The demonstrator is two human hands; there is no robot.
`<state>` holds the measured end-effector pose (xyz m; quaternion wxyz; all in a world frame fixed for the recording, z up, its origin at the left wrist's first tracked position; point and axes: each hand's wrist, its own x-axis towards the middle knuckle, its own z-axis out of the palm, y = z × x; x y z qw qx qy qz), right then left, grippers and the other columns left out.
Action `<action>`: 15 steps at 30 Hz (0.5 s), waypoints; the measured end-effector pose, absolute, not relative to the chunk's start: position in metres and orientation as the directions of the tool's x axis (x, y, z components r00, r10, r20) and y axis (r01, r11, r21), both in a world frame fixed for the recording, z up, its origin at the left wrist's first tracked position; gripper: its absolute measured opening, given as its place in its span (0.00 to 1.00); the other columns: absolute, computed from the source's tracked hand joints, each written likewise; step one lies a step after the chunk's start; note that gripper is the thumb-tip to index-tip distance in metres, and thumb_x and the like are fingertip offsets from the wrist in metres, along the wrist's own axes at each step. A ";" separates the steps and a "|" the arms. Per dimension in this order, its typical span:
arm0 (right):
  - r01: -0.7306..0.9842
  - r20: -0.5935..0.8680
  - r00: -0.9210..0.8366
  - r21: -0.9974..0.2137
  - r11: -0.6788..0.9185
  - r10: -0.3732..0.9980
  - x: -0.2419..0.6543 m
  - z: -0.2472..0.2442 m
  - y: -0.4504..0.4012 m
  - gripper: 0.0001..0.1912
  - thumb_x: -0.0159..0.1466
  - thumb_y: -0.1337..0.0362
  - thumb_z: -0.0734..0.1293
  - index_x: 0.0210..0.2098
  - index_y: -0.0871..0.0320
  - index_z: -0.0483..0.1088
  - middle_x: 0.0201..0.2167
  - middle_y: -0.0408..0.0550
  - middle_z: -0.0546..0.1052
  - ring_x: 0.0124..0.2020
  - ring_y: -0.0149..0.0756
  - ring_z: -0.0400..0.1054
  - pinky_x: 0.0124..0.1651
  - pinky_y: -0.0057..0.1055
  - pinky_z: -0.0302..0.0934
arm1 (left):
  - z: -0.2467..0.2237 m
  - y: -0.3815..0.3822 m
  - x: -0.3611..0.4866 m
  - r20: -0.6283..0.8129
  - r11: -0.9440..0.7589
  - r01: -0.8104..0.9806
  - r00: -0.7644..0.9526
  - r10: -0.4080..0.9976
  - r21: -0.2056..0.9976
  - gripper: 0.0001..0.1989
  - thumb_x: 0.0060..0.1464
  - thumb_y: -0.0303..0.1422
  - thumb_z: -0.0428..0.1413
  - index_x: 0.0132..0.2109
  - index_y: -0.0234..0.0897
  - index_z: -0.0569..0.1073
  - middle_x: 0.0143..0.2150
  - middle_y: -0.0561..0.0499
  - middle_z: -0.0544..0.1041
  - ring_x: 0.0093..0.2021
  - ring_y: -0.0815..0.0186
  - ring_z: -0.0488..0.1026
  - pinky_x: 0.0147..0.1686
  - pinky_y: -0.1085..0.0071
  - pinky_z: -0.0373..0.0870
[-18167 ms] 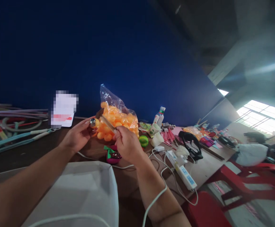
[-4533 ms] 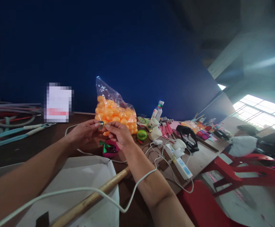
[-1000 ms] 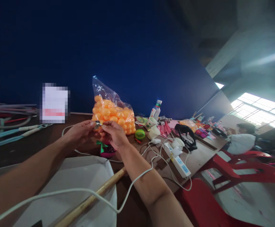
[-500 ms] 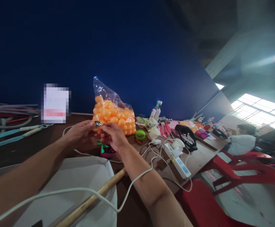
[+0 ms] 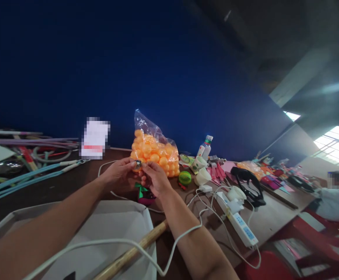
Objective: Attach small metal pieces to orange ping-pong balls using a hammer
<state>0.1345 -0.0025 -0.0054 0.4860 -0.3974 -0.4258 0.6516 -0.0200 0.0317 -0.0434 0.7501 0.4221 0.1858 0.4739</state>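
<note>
My left hand [image 5: 119, 171] and my right hand [image 5: 156, 177] meet in front of a clear plastic bag of orange balls [image 5: 154, 155]. Between their fingertips they pinch a small shiny silvery-dark piece [image 5: 138, 164], its kind too small to make out. Fingers of both hands are closed on it from either side. Just below the hands lies a dark purple item with a green ribbon [image 5: 141, 191], partly hidden. To the right of the bag sits a green round object [image 5: 185, 177] with a dark band.
A white box [image 5: 122, 214] and a wooden stick [image 5: 134, 252] lie below my forearms, a white cable [image 5: 99, 242] crossing in front. A power strip [image 5: 242, 225], paper cup [image 5: 199, 164], bottle [image 5: 206, 147] and black strap [image 5: 249, 184] are rightward. Blue-handled rods [image 5: 41, 171] lie left; red chairs [image 5: 312, 237] stand right.
The view has shifted, so the whole scene sits further right and slightly lower. Both hands still pinch the small shiny piece in front of the bag.
</note>
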 end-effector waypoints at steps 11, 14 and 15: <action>-0.235 -0.125 -0.240 -0.955 -0.182 0.963 0.138 0.000 -0.002 0.24 0.46 0.52 0.76 0.32 0.58 0.62 0.18 0.38 0.72 0.14 0.21 0.58 0.15 0.17 0.54 | -0.042 0.027 -0.019 0.092 0.219 -0.548 0.483 0.871 0.807 0.12 0.45 0.35 0.65 0.32 0.34 0.72 0.29 0.47 0.77 0.29 0.61 0.76 0.35 0.62 0.74; -0.215 -0.134 -0.232 -0.959 -0.185 0.963 0.138 0.001 -0.003 0.25 0.47 0.52 0.76 0.33 0.57 0.62 0.18 0.37 0.72 0.14 0.21 0.58 0.15 0.17 0.54 | -0.040 0.026 -0.018 0.074 0.239 -0.550 0.487 0.870 0.800 0.12 0.45 0.35 0.66 0.33 0.34 0.72 0.29 0.47 0.77 0.29 0.61 0.77 0.34 0.61 0.74; -0.207 -0.131 -0.220 -0.962 -0.177 0.967 0.138 0.001 -0.003 0.25 0.47 0.51 0.75 0.33 0.57 0.62 0.18 0.37 0.72 0.14 0.21 0.58 0.15 0.17 0.53 | -0.039 0.026 -0.017 0.070 0.242 -0.553 0.483 0.873 0.798 0.12 0.44 0.35 0.66 0.33 0.34 0.72 0.29 0.47 0.77 0.29 0.61 0.77 0.34 0.61 0.74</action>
